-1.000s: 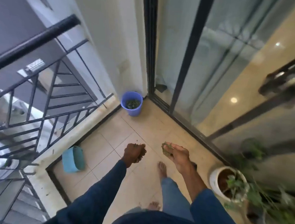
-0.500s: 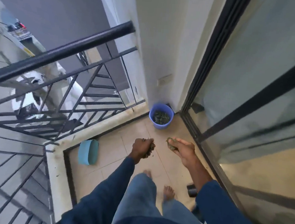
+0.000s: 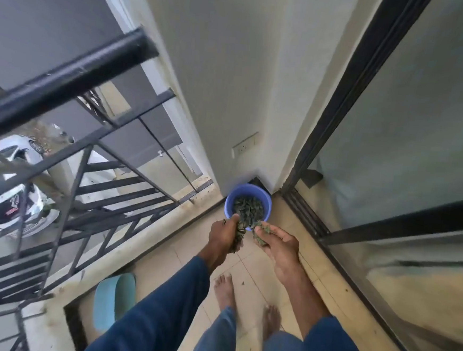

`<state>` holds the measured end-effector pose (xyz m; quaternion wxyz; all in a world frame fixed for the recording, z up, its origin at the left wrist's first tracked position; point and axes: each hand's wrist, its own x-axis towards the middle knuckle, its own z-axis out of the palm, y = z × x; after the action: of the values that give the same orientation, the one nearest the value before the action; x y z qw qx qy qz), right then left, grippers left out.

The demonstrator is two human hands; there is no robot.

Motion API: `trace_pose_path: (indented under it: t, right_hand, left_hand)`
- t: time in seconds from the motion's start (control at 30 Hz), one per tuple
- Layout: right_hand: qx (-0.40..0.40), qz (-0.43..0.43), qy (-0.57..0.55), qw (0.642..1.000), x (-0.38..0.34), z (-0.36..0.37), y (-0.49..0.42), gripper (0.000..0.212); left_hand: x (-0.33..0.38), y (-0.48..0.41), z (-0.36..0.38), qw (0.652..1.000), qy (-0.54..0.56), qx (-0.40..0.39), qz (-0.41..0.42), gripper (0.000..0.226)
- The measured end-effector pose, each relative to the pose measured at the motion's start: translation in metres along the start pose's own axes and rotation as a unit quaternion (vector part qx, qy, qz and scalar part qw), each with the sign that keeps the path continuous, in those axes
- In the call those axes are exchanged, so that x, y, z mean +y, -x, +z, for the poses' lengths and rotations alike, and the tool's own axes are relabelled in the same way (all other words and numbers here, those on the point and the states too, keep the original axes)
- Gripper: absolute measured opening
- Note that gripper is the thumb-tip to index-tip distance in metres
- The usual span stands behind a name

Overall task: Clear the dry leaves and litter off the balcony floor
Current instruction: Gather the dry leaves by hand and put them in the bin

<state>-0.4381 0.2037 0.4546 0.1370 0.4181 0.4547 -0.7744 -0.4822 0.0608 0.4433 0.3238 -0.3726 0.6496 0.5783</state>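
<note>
Dry leaves (image 3: 239, 232) are gripped in the curled fingers of left hand (image 3: 224, 234) and right hand (image 3: 280, 244) near the blue bucket (image 3: 249, 186).

Tiled balcony floor (image 3: 179, 257): blue bucket (image 3: 251, 189) stands in far corner; teal container (image 3: 113, 301) lies at railing-side edge; leaf scrap (image 3: 243, 283) mid-floor.

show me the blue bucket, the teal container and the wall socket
blue bucket (image 3: 267, 203), head view, right rim
teal container (image 3: 112, 301), head view, middle of its side
wall socket (image 3: 244, 148), head view, plate centre
</note>
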Motion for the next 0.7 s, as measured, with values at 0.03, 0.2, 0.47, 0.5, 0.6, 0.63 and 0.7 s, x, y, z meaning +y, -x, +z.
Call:
trace_pose_path:
  t: [0.03,0.2,0.47,0.5,0.6,0.63,0.7]
  right_hand:
    - [0.001,0.0,-0.01,1.0,0.002,0.003,-0.02,0.03]
    - [0.001,0.014,-0.018,1.0,0.017,0.008,-0.115,0.031]
    - [0.053,0.004,0.055,0.997,0.064,-0.005,-0.274,0.03]
    - [0.053,0.014,0.064,0.996,0.072,-0.008,-0.291,0.032]
    - [0.034,0.056,0.082,0.994,0.09,-0.008,-0.331,0.037]
    - [0.025,0.07,0.08,0.994,0.095,-0.007,-0.344,0.04]
    - [0.008,0.102,0.071,0.992,0.101,-0.004,-0.361,0.042]
  left_hand:
    - [0.005,-0.024,0.006,1.0,0.011,0.003,-0.007,0.037]
    - [0.013,-0.132,0.043,0.997,0.062,-0.006,-0.053,0.041]
    - [-0.01,-0.288,0.093,0.986,0.108,-0.012,-0.123,0.076]
    - [-0.008,-0.289,0.096,0.985,0.101,-0.006,-0.139,0.076]
    - [-0.005,-0.3,0.101,0.986,0.07,0.019,-0.149,0.064]
    - [-0.008,-0.31,0.103,0.986,0.057,0.016,-0.157,0.072]
    - [-0.012,-0.324,0.105,0.985,0.029,0.033,-0.164,0.083]
